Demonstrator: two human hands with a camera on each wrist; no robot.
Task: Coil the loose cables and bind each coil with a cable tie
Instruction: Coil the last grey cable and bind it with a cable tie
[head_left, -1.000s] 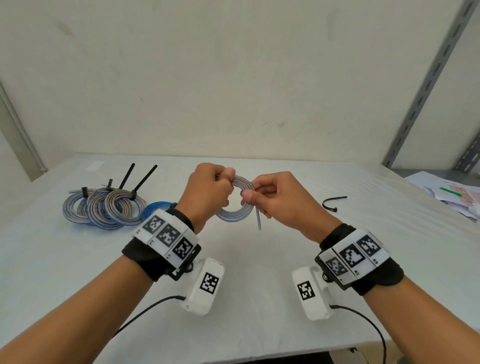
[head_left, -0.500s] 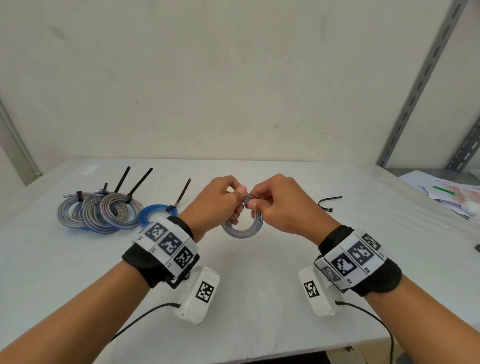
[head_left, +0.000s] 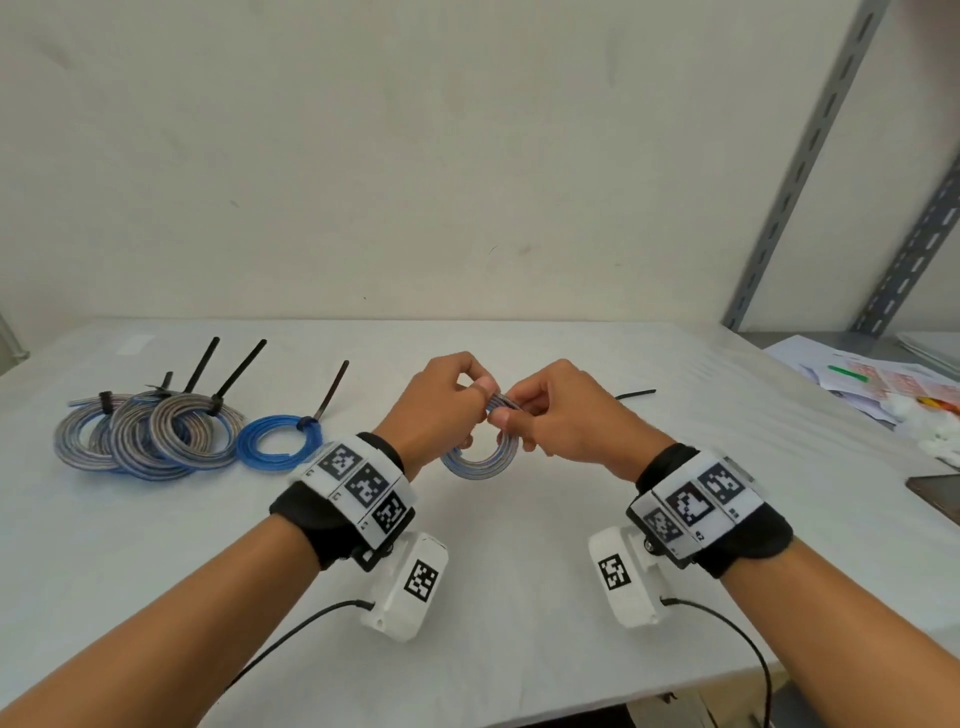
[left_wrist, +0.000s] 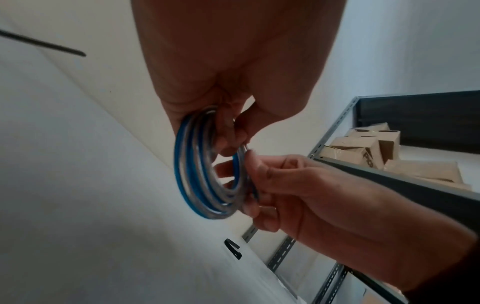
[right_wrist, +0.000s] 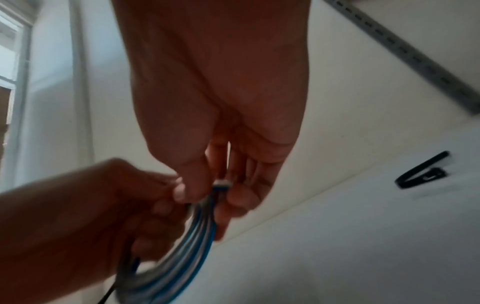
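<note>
A small grey-and-blue cable coil hangs upright above the middle of the white table. My left hand pinches the coil's top from the left. My right hand pinches the same top stretch from the right, thumb on the strands. The two hands touch at the coil. A loose black cable tie lies bent on the table behind my right hand. No loose cable end shows.
Several tied grey coils and a tied blue coil, black tie tails sticking up, lie at the left. Papers sit at the right edge. A metal shelf frame with cardboard boxes stands to the right.
The hands came together at the coil's top and the coil now hangs lower between them. The loose cable end that hung beside the right hand a second ago is no longer seen.
</note>
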